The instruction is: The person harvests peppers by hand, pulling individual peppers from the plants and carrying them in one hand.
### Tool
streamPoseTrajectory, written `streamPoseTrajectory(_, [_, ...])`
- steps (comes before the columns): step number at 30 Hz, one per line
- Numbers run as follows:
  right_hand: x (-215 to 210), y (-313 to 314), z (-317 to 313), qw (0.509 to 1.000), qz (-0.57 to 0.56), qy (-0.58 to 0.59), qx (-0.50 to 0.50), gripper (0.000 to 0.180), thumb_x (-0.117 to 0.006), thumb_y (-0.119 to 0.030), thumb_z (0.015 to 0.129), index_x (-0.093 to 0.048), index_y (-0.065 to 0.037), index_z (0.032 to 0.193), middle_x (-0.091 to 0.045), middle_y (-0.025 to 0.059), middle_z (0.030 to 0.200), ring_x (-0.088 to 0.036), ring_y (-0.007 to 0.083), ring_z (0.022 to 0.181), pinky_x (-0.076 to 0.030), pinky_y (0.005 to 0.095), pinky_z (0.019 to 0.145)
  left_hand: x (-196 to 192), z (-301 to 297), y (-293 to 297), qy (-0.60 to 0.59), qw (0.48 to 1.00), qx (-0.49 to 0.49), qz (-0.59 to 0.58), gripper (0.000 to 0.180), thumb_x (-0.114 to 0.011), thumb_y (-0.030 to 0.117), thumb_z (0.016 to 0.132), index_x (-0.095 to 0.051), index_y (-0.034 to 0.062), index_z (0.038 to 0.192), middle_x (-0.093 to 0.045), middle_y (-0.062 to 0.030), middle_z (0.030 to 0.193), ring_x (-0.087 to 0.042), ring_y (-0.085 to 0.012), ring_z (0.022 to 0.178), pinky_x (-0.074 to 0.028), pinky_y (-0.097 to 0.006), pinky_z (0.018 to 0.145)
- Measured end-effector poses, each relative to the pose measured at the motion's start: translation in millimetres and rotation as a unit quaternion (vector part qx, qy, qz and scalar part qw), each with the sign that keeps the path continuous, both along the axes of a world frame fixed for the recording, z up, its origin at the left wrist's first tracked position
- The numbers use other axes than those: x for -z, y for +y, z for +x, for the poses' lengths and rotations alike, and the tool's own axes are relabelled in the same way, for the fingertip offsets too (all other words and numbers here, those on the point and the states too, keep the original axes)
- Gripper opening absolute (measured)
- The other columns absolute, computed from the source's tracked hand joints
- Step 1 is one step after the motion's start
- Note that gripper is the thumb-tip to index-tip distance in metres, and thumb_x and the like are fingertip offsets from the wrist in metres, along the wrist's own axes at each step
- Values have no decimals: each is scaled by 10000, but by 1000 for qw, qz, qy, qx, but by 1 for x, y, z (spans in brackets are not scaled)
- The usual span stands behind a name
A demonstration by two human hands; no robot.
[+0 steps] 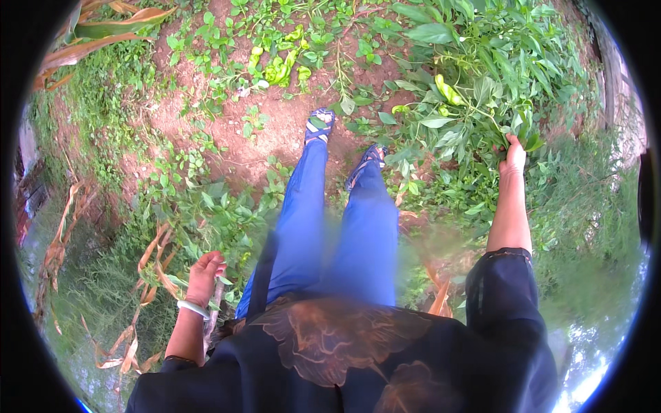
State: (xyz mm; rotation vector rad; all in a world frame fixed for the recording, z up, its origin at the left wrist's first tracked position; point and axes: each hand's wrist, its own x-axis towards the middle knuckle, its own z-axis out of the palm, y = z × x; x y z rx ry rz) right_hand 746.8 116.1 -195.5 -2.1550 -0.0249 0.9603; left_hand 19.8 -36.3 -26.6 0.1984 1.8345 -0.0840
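My right hand (513,158) reaches out to the right, its fingers closed round a leafy branch (490,118) of a pepper plant (496,65). A pale green pepper (449,91) hangs among the leaves just left of that branch. Lower on the left, my left hand (205,277) is held near my hip with its fingers curled together. Whatever may be inside it is hidden. A white bangle (193,309) circles that wrist.
Several picked green peppers (279,71) lie on the soil (224,134) ahead of my sandalled feet (319,125). Low weeds (103,89) cover the left side. Dry corn leaves (103,36) stick in at the upper left, and dry stalks (58,237) stand at the left.
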Motion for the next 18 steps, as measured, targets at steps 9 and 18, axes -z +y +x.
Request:
streamPoseTrajectory(9, [-2,-3,-31,999,-1,-2,37,196,-602,-75,813,-611,-32,1004,-630,61,924,-606,202,802,-513,338,741,2,-30,20,40,999,-28,-12,331,-543,236,937,-554,0,1168,-637,-94,1017,-620,-154,852,-485,-269,753])
streamPoseTrajectory(18, [7,-6,-32,999,-29,-5,29,270,-609,-58,795,-619,-4,1059,-645,81,987,-614,202,855,-506,334,755,12,-2,40,8,1000,-27,-7,334,-543,229,936,-561,-6,1171,-634,-98,1023,-614,-153,874,-475,-262,760])
